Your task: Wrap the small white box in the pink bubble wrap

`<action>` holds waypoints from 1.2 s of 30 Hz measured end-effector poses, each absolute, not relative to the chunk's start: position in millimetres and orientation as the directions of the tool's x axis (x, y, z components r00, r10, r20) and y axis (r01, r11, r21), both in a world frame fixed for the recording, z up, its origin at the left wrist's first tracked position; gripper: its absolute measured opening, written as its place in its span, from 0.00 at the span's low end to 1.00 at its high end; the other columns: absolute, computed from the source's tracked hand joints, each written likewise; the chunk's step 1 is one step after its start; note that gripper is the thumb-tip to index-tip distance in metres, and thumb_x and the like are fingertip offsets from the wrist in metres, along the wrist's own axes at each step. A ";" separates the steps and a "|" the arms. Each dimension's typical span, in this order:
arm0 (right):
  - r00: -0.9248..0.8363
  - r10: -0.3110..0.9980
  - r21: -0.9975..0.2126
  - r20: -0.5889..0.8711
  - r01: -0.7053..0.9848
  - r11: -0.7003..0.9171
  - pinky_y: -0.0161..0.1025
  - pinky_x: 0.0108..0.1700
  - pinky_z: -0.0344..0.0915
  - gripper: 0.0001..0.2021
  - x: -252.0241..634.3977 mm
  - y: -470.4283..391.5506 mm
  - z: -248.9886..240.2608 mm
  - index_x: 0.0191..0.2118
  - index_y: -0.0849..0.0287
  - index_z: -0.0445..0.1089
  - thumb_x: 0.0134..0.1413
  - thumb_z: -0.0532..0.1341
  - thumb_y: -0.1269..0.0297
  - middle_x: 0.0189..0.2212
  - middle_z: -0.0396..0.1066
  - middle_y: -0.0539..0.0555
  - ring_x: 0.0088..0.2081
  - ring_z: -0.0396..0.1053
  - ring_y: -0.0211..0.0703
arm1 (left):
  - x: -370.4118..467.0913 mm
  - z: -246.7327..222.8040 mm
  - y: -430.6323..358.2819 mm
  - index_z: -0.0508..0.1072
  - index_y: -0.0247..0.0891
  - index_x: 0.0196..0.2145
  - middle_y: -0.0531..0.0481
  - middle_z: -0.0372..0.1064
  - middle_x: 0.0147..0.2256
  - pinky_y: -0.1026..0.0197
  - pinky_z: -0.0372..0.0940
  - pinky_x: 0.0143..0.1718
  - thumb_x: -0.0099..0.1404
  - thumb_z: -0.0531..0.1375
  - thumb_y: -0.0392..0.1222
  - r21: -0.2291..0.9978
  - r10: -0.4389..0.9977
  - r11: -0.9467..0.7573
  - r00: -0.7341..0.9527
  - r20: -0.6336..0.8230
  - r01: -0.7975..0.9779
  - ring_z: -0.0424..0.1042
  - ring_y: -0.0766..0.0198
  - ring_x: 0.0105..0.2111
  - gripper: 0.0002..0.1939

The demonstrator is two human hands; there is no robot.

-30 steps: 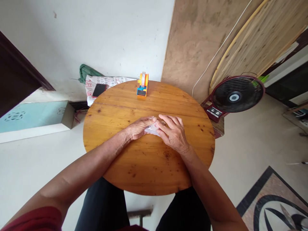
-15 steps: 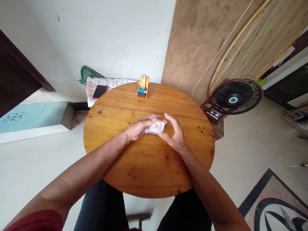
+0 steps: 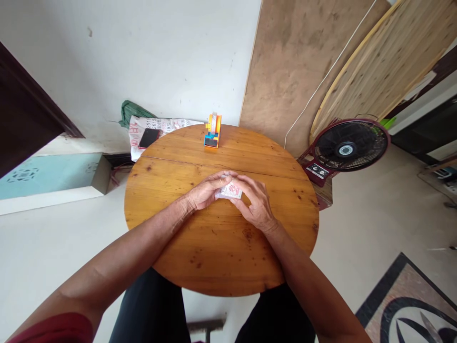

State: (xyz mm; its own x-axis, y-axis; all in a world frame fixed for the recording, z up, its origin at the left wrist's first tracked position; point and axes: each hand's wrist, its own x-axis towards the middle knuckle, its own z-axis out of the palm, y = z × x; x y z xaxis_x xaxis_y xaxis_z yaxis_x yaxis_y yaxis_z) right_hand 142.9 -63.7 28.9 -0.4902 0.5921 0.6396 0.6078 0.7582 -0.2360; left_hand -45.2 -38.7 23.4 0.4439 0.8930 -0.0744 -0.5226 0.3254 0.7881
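Observation:
A small clear plastic packet [image 3: 230, 189] with red print is held over the middle of the round wooden table [image 3: 221, 257]. My left hand [image 3: 207, 190] grips its left side, thumb on top and fingers behind it. Around the packet's right side curls my right hand [image 3: 256, 202], its fingers over the far edge and the thumb at the near edge. The right fingers hide part of the packet.
An orange and blue tape dispenser [image 3: 213, 129] stands at the table's far edge. Beyond the far left edge, a dark phone [image 3: 149, 138] lies on a printed white sack [image 3: 135, 131]. A fan [image 3: 346, 149] stands to the right.
My right hand has moved left and closed around the packet's right side, where its fingers were spread apart before. My left hand keeps its grip.

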 end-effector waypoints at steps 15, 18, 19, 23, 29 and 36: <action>-0.456 0.575 -0.247 0.679 0.595 0.765 0.49 0.55 0.64 0.18 134.4 -62.0 21.5 0.55 0.52 0.62 0.59 0.60 0.63 0.58 0.64 0.60 0.58 0.65 0.50 | -44.3 27.7 -39.6 0.75 0.37 0.38 0.53 0.74 0.32 0.64 0.63 0.34 0.47 0.72 0.38 0.808 0.916 0.310 0.386 -0.111 -0.502 0.71 0.66 0.30 0.19; -0.372 0.602 -0.314 0.706 0.598 0.738 0.52 0.57 0.63 0.31 135.9 -60.4 19.0 0.61 0.54 0.54 0.54 0.64 0.60 0.60 0.62 0.63 0.61 0.61 0.53 | -45.9 31.3 -40.5 0.74 0.37 0.40 0.52 0.74 0.33 0.64 0.62 0.33 0.46 0.71 0.36 0.823 0.915 0.312 0.384 -0.125 -0.475 0.70 0.67 0.29 0.21; -0.361 0.621 -0.331 0.696 0.607 0.723 0.53 0.57 0.63 0.34 136.4 -59.9 18.3 0.63 0.54 0.52 0.52 0.65 0.59 0.60 0.62 0.63 0.61 0.61 0.54 | -46.3 32.5 -40.9 0.74 0.37 0.41 0.52 0.74 0.34 0.64 0.62 0.33 0.46 0.70 0.35 0.832 0.913 0.306 0.389 -0.119 -0.463 0.70 0.67 0.29 0.22; -0.358 0.669 -0.352 0.652 0.638 0.685 0.55 0.54 0.64 0.38 137.3 -59.1 16.4 0.64 0.54 0.51 0.49 0.66 0.58 0.56 0.66 0.62 0.54 0.67 0.56 | -46.5 35.6 -42.4 0.72 0.39 0.44 0.53 0.74 0.35 0.64 0.62 0.33 0.45 0.68 0.32 0.857 0.911 0.276 0.402 -0.090 -0.436 0.70 0.67 0.29 0.26; -0.351 0.676 -0.363 0.648 0.638 0.679 0.53 0.52 0.65 0.32 138.9 -58.7 14.8 0.61 0.54 0.57 0.51 0.65 0.58 0.51 0.71 0.60 0.49 0.70 0.54 | -47.9 30.2 -39.3 0.72 0.39 0.46 0.52 0.73 0.37 0.63 0.62 0.35 0.46 0.68 0.34 0.877 0.896 0.277 0.435 -0.088 -0.392 0.71 0.65 0.32 0.27; -0.296 0.751 -0.457 0.590 0.645 0.612 0.51 0.52 0.66 0.30 140.7 -58.4 13.9 0.58 0.56 0.61 0.49 0.66 0.57 0.48 0.73 0.59 0.48 0.71 0.53 | -49.6 30.3 -38.1 0.74 0.35 0.43 0.49 0.76 0.35 0.62 0.62 0.37 0.45 0.72 0.42 0.932 0.919 0.256 0.365 -0.152 -0.256 0.71 0.64 0.31 0.26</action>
